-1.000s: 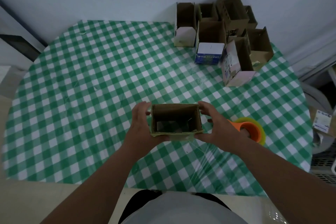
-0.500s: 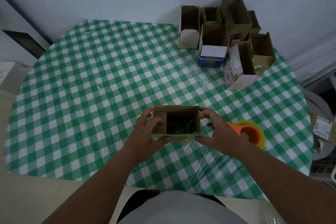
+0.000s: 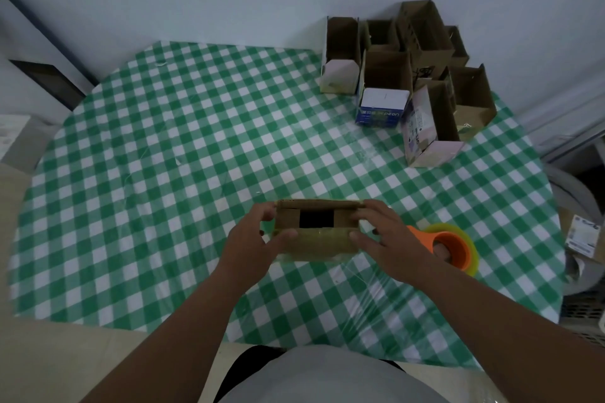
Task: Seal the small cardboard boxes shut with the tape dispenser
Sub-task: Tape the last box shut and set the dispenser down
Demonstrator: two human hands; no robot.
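Note:
A small brown cardboard box (image 3: 316, 240) sits on the green checked table (image 3: 163, 157) near its front edge. Both side flaps are folded inward, leaving a dark gap in the middle of the top. My left hand (image 3: 252, 239) grips the box's left end, thumb on the near side. My right hand (image 3: 383, 235) holds the right end, fingers pressing the right flap down. The orange tape dispenser (image 3: 451, 247) with its yellowish tape roll lies on the table just right of my right hand, partly hidden behind it.
A cluster of several open cardboard boxes (image 3: 409, 75) stands at the back right by the wall, one with a blue and white front (image 3: 381, 108). Off the table's right edge are a grey bin and a labelled carton (image 3: 584, 235).
The box's side flaps, open a second ago, have been folded inward by both hands. The top opening has shrunk to a narrow dark gap. The dispenser has not moved.

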